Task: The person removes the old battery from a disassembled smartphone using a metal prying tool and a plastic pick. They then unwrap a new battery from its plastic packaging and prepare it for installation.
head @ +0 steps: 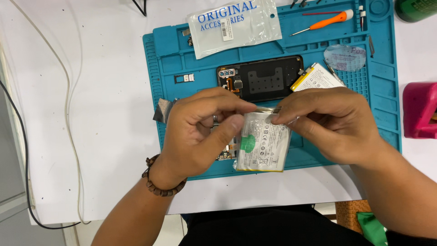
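Left hand (200, 132) clamped on the near-left edge of white battery pack (264, 142), thumb pressed flat for bracing. Right hand (327, 125) pinching clear wrap at pack's top edge, apparently for peeling. Pack held just above blue work mat (159, 68) on white desk (91, 114), over the parts. Behind: clear pouch (236, 25), opened phone shell (264, 79), second battery (317, 77), orange screwdriver (325, 21).

Just beyond the fingertips (277, 119) lie the opened phone (261, 82) and a second battery (318, 78), blocking the way forward. Farther ahead sit a plastic bag (236, 25) and a screwdriver (325, 22). Left of the fingers, the white table (100, 91) lies open.
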